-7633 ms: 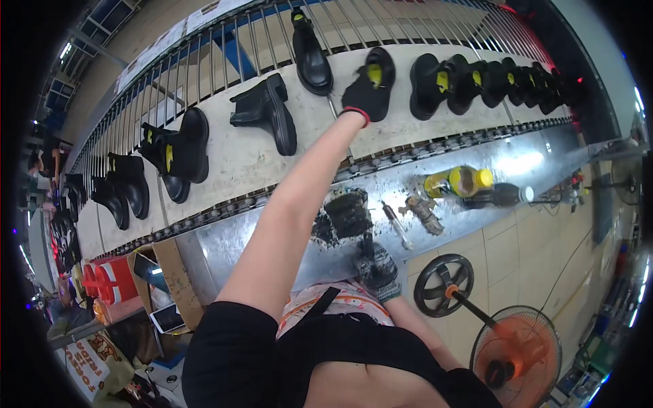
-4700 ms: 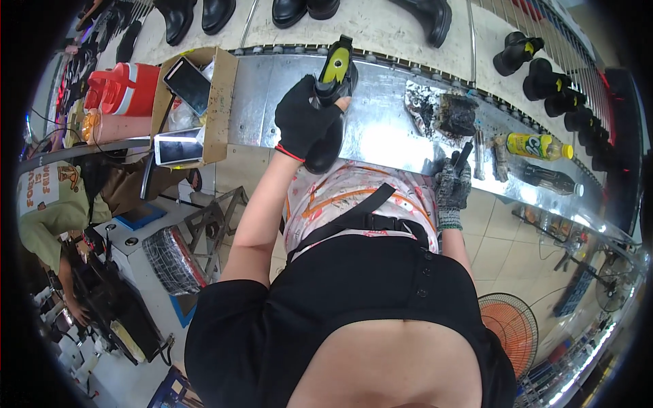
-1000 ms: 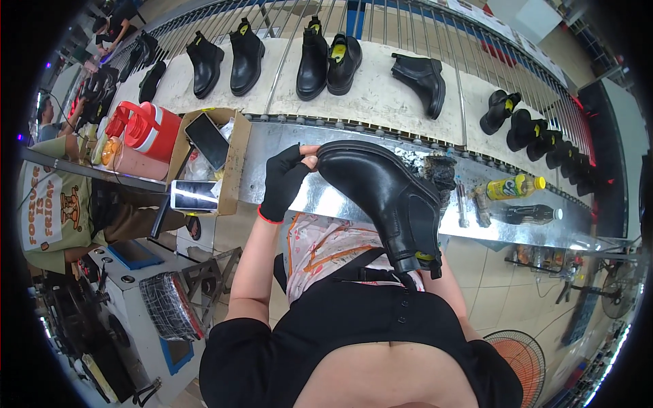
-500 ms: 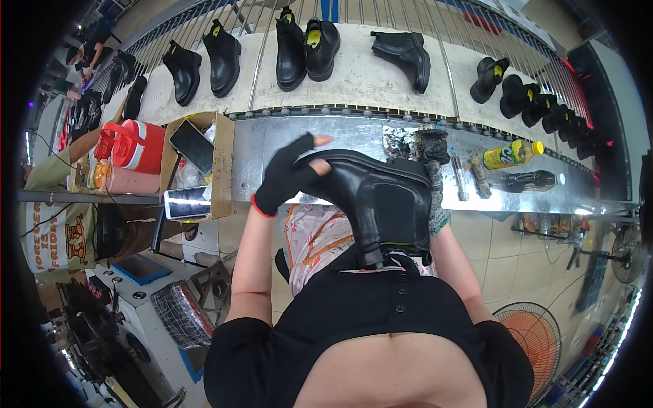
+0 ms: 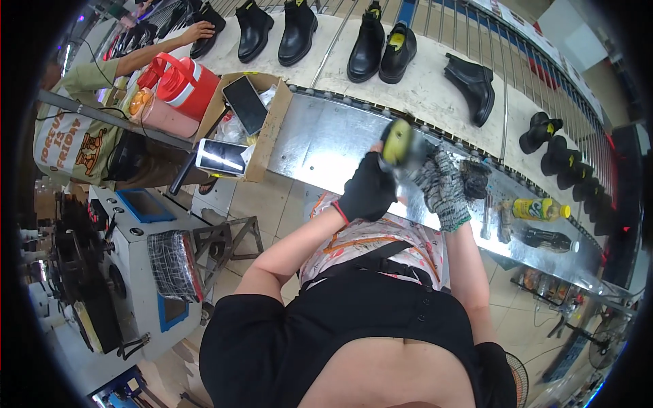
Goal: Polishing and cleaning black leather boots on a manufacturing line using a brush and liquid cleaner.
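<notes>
A black ankle boot [image 5: 411, 151], smeared by motion, is held over the metal bench top with its opening and yellow lining toward me. On its left side, my left hand [image 5: 369, 190], in a black fingerless glove with a red cuff, is closed around it. At its right, my right hand [image 5: 443, 189], in a grey knitted glove, grips it too; its fingertips are partly blurred. A blackened rag [image 5: 474, 179] lies on the bench just right of that hand.
Black boots [image 5: 297, 32] stand along the white conveyor [image 5: 435, 78] beyond the bench. On the left, a cardboard box [image 5: 262, 153] holds phones, beside a red jug [image 5: 187, 88]. Brushes [image 5: 504, 221] and bottles [image 5: 541, 209] lie right. A co-worker's hand [image 5: 198, 32] touches a boot.
The boot has turned from lying sideways before me to showing its opening, and moved away from me over the bench. Both hands moved with it. The view swung; a co-worker's arm now reaches the conveyor.
</notes>
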`<state>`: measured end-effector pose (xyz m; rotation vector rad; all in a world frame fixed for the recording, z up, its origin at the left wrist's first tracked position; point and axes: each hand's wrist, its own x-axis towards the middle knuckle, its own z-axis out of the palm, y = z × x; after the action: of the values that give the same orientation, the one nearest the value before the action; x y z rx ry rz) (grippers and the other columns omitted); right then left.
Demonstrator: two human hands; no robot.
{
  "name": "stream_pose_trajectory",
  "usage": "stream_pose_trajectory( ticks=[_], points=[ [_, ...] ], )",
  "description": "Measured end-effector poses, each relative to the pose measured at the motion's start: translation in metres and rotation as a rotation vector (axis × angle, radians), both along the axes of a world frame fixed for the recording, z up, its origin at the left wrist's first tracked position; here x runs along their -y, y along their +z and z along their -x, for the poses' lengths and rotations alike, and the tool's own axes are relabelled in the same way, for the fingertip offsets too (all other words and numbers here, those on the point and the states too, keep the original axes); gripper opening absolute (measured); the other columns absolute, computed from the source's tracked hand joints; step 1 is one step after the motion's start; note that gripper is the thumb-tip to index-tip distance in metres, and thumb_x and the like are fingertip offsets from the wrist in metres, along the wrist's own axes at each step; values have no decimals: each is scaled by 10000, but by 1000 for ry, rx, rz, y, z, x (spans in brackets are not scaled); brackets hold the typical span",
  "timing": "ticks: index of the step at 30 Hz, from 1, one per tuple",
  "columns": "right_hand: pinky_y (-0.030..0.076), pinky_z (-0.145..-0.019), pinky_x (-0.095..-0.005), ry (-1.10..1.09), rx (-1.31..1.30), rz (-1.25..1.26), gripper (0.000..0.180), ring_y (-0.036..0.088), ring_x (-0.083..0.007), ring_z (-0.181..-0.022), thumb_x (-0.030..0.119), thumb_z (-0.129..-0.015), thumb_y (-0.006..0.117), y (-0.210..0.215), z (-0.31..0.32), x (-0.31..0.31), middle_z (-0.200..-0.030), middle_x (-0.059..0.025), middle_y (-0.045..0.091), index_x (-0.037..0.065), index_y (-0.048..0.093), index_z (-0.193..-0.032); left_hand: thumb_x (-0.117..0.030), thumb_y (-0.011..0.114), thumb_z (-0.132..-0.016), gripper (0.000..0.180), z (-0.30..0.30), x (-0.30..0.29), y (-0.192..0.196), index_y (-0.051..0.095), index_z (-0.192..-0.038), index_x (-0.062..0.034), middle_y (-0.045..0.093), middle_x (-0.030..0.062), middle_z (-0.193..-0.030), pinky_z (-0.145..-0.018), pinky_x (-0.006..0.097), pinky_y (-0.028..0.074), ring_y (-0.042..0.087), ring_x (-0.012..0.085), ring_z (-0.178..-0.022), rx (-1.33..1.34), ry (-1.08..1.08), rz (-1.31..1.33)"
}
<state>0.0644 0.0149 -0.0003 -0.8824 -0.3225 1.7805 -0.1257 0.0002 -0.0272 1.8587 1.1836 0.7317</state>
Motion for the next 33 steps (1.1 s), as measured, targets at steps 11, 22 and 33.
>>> stream_pose_trajectory(
  ticks=[11,22,33],
  points=[
    [468,-872,-388,599,1778,-250,424,564,-309,-1008,291,-763,693,-8,-63,73,-1126,-166,567,165,610,-1160,-535,325,-941,637,-4,-84,-16,351,-1380,-73,449,132,-1333,-886,308,360,445,254,-1198,567,320,322],
    [464,-825,-383,328,1822,-243,346,557,-298,-923,129,-736,620,-42,-55,119,-1001,-123,602,157,630,-1080,-660,214,-899,803,-43,-185,-33,648,-772,4,617,78,-691,-624,247,448,570,152,-651,557,-207,600],
    [371,-366,-202,-290,523,311,451,457,-65,-427,181,-933,485,-34,-53,146,-718,-25,575,128,339,-1357,-521,14,-941,779,-10,-148,16,487,-557,-36,430,83,-620,-952,330,265,434,256,-879,1003,-436,407]
  ],
)
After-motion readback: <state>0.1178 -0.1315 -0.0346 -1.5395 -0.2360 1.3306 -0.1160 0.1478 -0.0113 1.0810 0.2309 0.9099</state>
